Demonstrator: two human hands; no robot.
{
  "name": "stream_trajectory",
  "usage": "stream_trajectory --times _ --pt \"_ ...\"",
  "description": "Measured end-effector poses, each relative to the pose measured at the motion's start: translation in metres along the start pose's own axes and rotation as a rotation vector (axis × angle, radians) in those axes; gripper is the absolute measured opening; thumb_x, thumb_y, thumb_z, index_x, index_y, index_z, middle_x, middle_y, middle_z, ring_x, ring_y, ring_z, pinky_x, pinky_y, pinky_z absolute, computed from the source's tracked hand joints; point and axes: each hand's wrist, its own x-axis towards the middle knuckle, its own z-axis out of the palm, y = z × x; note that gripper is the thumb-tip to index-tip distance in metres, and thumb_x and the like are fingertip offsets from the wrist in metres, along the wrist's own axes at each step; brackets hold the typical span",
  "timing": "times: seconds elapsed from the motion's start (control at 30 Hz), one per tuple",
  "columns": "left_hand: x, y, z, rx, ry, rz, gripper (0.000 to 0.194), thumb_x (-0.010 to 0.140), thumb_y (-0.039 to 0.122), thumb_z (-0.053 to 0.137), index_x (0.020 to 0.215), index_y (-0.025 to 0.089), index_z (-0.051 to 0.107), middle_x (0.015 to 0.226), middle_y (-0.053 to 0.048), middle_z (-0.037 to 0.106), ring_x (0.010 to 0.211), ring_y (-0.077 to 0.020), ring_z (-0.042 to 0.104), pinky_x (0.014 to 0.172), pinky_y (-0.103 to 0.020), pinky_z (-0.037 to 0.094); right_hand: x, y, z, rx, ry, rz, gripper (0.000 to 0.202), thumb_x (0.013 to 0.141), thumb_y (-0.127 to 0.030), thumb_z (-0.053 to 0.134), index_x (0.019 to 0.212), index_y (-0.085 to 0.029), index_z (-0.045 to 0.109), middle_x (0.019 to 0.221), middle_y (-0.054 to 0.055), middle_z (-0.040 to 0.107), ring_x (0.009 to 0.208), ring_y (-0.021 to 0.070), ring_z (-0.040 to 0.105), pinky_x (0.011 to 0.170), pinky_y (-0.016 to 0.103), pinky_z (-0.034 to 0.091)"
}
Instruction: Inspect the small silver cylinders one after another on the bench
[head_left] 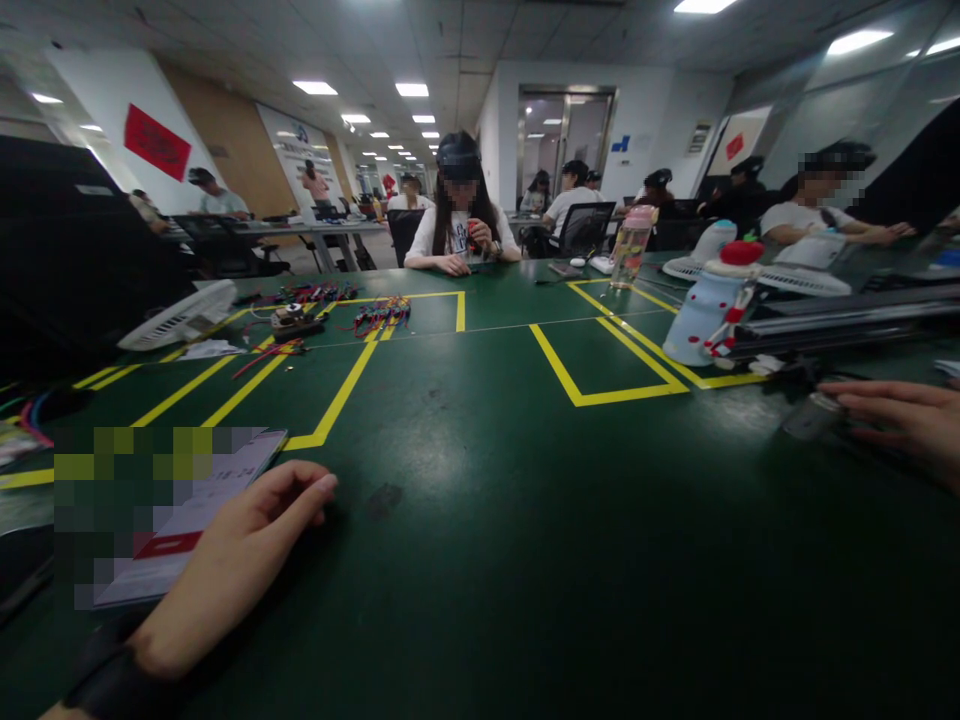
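Observation:
My left hand rests on the green table at the left, fingers curled in towards the thumb, and no object shows in them. Beside it lies a printed booklet or sheet, partly behind my wrist and partly blurred out. At the right edge, my right hand has its fingertips on the end of a grey metal cylinder, which looks like a small motor. Part of this hand is cut off by the frame edge. Dark cables lie around the cylinder.
Bundles of coloured wires and a small device lie at the left. White fans, a blue bottle, a clear bottle and metal bars stand or lie around. A person sits opposite.

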Motion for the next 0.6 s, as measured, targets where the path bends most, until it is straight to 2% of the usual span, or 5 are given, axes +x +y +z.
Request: stream_trajectory --times 0.1,0.2,0.4,0.53,0.6 --pt "0.000 0.000 0.001 0.002 0.005 0.019 0.039 0.086 0.062 0.045 0.099 0.026 0.053 0.077 0.005 0.056 0.074 -0.0190 0.055 0.067 -0.026 0.038 0.006 0.006 -0.002 -0.087 -0.047 0.143 0.035 0.070 -0.035 0.068 0.105 -0.026 0.069 0.110 0.007 0.066 0.087 0.0220 0.062 0.076 0.037 0.046" --pt "0.001 0.000 0.001 0.010 0.014 0.018 0.040 0.085 0.062 0.045 0.099 0.026 0.054 0.077 0.005 0.057 0.075 -0.0193 0.056 0.067 -0.026 0.038 0.010 0.010 -0.003 -0.395 -0.012 0.066 0.052 0.063 -0.051 0.074 0.108 -0.026 0.068 0.109 0.009 0.065 0.087 0.0252 0.059 0.075 0.039 0.043" --pt "0.002 -0.003 0.001 0.024 0.021 0.000 0.043 0.083 0.065 0.046 0.101 0.027 0.054 0.079 0.004 0.059 0.077 -0.0204 0.057 0.068 -0.027 0.039 0.011 0.015 0.004 -0.438 0.049 -0.001 0.050 0.062 -0.047 0.076 0.104 -0.021 0.067 0.098 0.009 0.066 0.079 0.0228 0.059 0.069 0.036 0.043" --pt "0.001 0.000 0.002 0.046 0.037 0.015 0.044 0.083 0.064 0.046 0.101 0.026 0.055 0.078 0.003 0.060 0.076 -0.0206 0.058 0.067 -0.027 0.039 -0.011 0.001 0.026 -0.244 0.221 -0.242 0.050 0.066 -0.042 0.073 0.110 -0.019 0.064 0.096 0.008 0.066 0.078 0.0206 0.059 0.069 0.035 0.047" --pt "0.000 0.004 0.002 0.055 0.039 0.023 0.043 0.083 0.063 0.046 0.100 0.025 0.056 0.078 0.003 0.060 0.075 -0.0204 0.058 0.065 -0.026 0.040 -0.035 -0.015 0.047 -0.049 0.131 -0.411 0.050 0.068 -0.039 0.072 0.112 -0.019 0.061 0.101 0.008 0.065 0.082 0.0192 0.061 0.072 0.033 0.049"
